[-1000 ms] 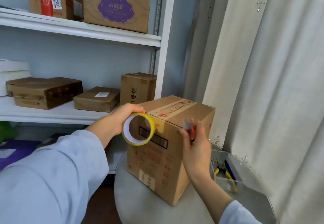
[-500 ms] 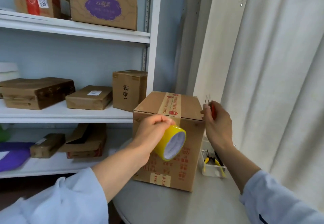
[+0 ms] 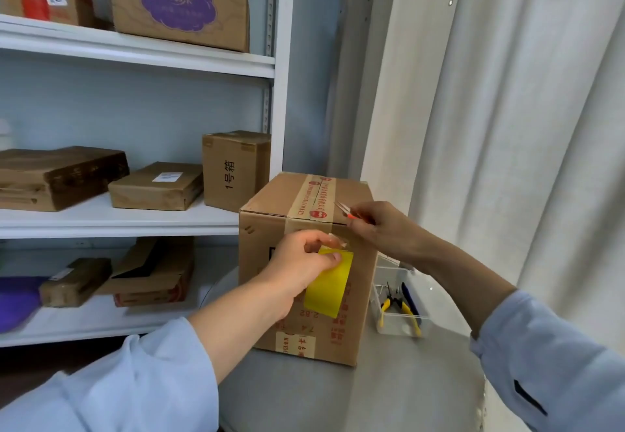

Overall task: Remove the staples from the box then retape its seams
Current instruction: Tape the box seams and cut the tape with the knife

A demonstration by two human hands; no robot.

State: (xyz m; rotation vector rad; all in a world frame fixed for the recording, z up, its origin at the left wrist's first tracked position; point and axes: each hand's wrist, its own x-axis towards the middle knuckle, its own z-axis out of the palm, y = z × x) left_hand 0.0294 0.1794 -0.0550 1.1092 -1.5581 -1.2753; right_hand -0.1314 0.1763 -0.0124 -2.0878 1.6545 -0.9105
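A brown cardboard box (image 3: 270, 201) stands upright on a round grey table (image 3: 338, 397), printed tape running over its top seam. My left hand (image 3: 301, 269) grips a yellow tape roll (image 3: 329, 284) against the box's front face, just under the top edge. My right hand (image 3: 382, 228) holds small orange-handled scissors (image 3: 343, 210) at the box's upper right edge, their blades lying over the top.
A clear plastic bin (image 3: 399, 326) with yellow-handled pliers (image 3: 392, 303) sits right of the box. White shelves (image 3: 118, 218) with several cardboard boxes fill the left. A pale curtain (image 3: 507, 127) hangs on the right.
The tape roll turned edge-on and moved up against the box's front. My right hand came down onto the box's top right edge with the scissors. The camera moved closer.
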